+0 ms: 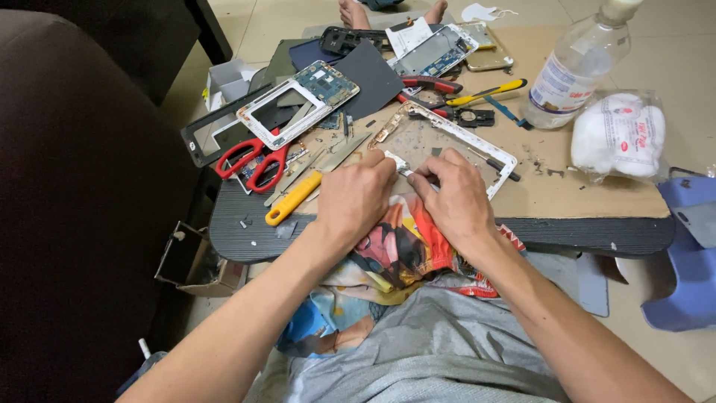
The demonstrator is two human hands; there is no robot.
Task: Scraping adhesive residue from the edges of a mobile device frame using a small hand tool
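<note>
**Two hands pinching a small part at the table's near edge**

Pale floor tiles are showing around a low dark table point(246, 239) that is carrying a sheet of brown cardboard point(597, 190) and a litter of phone and tablet parts. At the near edge, both hands are meeting over a small whitish metal part point(397, 164). The left hand point(356, 195) is curling its fingers down and pinching the part's left end with thumb and forefinger; the right hand point(456, 195) is closing its fingertips on the right end, touching the left hand's fingers. Neither hand is spread. The part is sitting just in front of a white rectangular frame point(455, 134) lying tilted on the cardboard, and above a bright patterned cloth point(399, 250) draped over the person's lap.

Left of the hands, a yellow-handled tool point(293, 199) is lying diagonally beside red-handled scissors point(253, 160), which are resting against a white tablet frame with a blue circuit board point(306, 93). Behind the frame, red-handled pliers point(429, 83) and a yellow-handled tool with a black tip point(488, 92) are lying near an opened phone body point(436, 51). On the right, a clear plastic bottle point(578, 67) is standing next to a bag of white cotton point(619, 134). A blue plastic stool point(690, 254) is sitting off the table's right end, and someone's bare feet point(354, 11) are showing at the far side.
</note>
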